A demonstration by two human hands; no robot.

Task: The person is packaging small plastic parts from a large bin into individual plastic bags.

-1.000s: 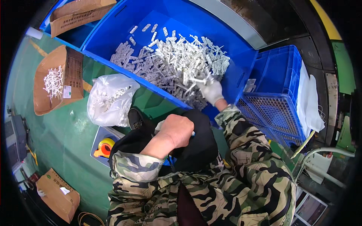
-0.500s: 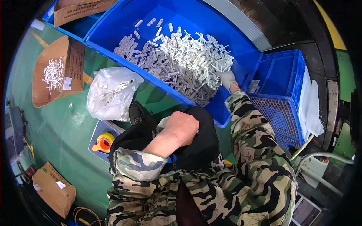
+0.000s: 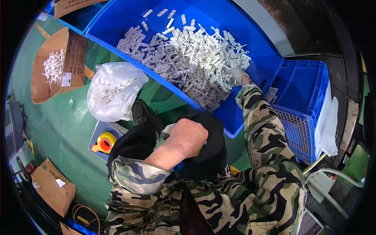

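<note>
"Where is your right hand (image 3: 236, 74)?"

"In its pale glove, at the right edge of the heap of white plastic parts (image 3: 192, 58). That heap of sticks and flat strips lies inside the big blue bin (image 3: 263, 47) in front of me, with a few strips (image 3: 162, 12) scattered apart from it on the far side."

"Are those fingers pinching anything?"

"I can't tell. My fingertips are lost against the parts, so spread, pressed together or pinching, the view doesn't show it."

"And your left hand (image 3: 189, 136)?"

"Bare across the back, knuckles up, over my black trouser leg (image 3: 213, 133). I have the fingers curled under, and their tips are hidden, so I can't say whether they pinch anything."

"What's around you?"

"To my left, a translucent plastic bag (image 3: 113, 105) with pale pieces inside, near my shoe (image 3: 139, 112). Beyond it, an open cardboard box (image 3: 76, 53) holds thin white sticks (image 3: 53, 67). Nearer me is an orange tape dispenser with a yellow roll (image 3: 104, 142), in a small pale tray (image 3: 95, 137). On my right, just beside the bin, is a blue plastic crate (image 3: 299, 84)."
</note>
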